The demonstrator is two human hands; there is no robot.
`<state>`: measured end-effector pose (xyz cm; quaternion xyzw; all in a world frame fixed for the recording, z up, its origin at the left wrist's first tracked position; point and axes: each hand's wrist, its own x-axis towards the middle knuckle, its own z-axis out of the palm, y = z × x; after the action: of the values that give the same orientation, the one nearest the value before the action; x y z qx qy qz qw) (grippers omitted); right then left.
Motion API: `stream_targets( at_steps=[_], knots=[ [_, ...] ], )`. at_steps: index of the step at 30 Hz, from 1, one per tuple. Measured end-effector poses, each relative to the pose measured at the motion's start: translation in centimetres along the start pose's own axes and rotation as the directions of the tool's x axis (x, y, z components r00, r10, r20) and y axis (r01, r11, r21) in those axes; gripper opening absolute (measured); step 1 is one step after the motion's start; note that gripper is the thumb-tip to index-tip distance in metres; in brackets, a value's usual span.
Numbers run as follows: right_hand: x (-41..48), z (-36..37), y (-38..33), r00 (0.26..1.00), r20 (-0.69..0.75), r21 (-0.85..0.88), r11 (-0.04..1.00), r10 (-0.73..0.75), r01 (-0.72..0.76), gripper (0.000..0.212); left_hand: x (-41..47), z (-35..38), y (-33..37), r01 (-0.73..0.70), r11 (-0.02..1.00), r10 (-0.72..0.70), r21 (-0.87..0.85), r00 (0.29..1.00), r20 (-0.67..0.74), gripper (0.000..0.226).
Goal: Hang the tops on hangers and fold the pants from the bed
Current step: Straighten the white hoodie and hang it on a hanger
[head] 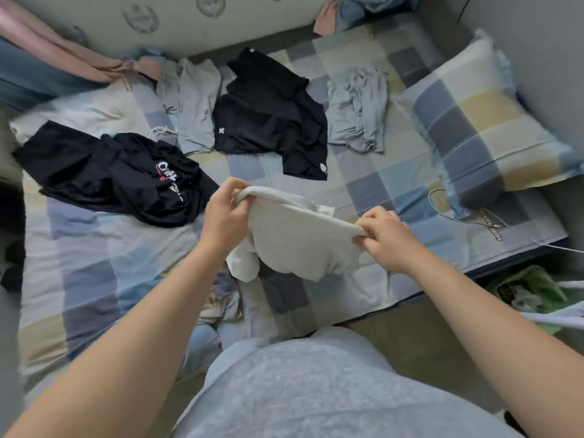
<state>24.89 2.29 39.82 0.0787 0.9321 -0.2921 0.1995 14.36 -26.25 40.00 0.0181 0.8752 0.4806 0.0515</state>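
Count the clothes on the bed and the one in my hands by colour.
Black: 2, the lettered black top and the black garment with white logos.
Grey-blue: 2, the left grey-blue garment and the right grey-blue garment.
Off-white: 1, the off-white garment held by left hand and right hand.
Total: 5.
Crumpled bundle at the near edge left out: unclear.

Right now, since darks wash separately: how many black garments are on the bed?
2. The black garment with white lettering lies at the left; the black garment with small white logos lies centrally, farther back. Others may be hidden.
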Motion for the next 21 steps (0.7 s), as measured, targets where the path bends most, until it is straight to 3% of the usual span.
stream_targets(
  at_steps=[4,8,11,14,18,21],
  knots=[
    [-0.9,-0.7,-6.8,0.989,-0.143,0.243,0.968,-0.027,0.062,0.023,0.4,-4.7,-0.9,0.025,0.999,-0.025,-0.046,1.000,0.016,0.019],
    [-1.3,0.0,-14.8,0.966,-0.255,0.436,0.888,-0.034,0.147,0.024,-1.5,-8.0,-2.0,0.059,0.996,-0.051,-0.060,0.991,0.127,0.006],
    [-1.2,0.9,-20.3,0.958,-0.278,0.599,0.792,0.067,0.119,0.021,-4.0,-10.4,-1.6,-0.007,0.995,0.035,-0.102,0.960,0.278,0.013],
    [-1.5,1.6,-25.0,0.957,-0.210,0.762,0.646,0.199,0.033,0.021,-6.8,-12.3,-0.3,-0.047,0.987,0.119,-0.156,0.867,0.485,0.040],
    [-3.0,1.0,-30.9,0.965,-0.172,0.866,0.497,0.196,0.053,0.028,-8.8,-13.7,1.2,-0.091,0.973,0.169,-0.210,0.904,0.393,0.055],
    [-4.2,-0.5,-33.9,0.959,-0.198,0.902,0.420,0.203,0.097,0.030,-9.0,-14.3,3.0,-0.045,0.951,0.143,-0.305,0.941,0.306,0.060]
  ],
)
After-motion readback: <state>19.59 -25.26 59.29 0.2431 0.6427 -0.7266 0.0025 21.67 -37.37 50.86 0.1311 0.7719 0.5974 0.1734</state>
